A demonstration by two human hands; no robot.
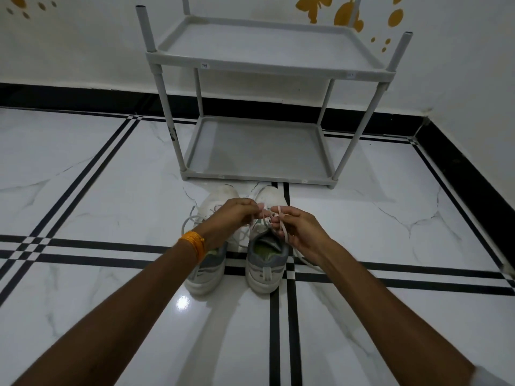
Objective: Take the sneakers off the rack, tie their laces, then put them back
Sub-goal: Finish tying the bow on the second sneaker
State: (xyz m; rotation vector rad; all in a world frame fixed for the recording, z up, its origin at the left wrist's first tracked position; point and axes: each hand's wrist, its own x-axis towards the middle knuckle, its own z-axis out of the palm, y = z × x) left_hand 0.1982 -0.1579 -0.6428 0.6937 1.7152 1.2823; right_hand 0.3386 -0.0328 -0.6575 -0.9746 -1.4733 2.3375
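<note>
Two white and grey sneakers stand side by side on the floor, toes toward the rack. Over the right sneaker (266, 263) both hands meet. My left hand (232, 218) pinches one strand of its white lace (284, 231), and my right hand (299, 232) grips the other strand, which loops between its fingers. The left sneaker (206, 270) lies partly under my left wrist, its loose laces (189, 221) spilling out to the left. The grey two-shelf rack (259, 174) stands just beyond the shoes, both shelves bare.
White marble floor with black stripe lines (111, 249) spreads all around. A white wall with a black skirting (83, 96) runs behind the rack and along the right side. Orange decals (345, 12) dot the wall.
</note>
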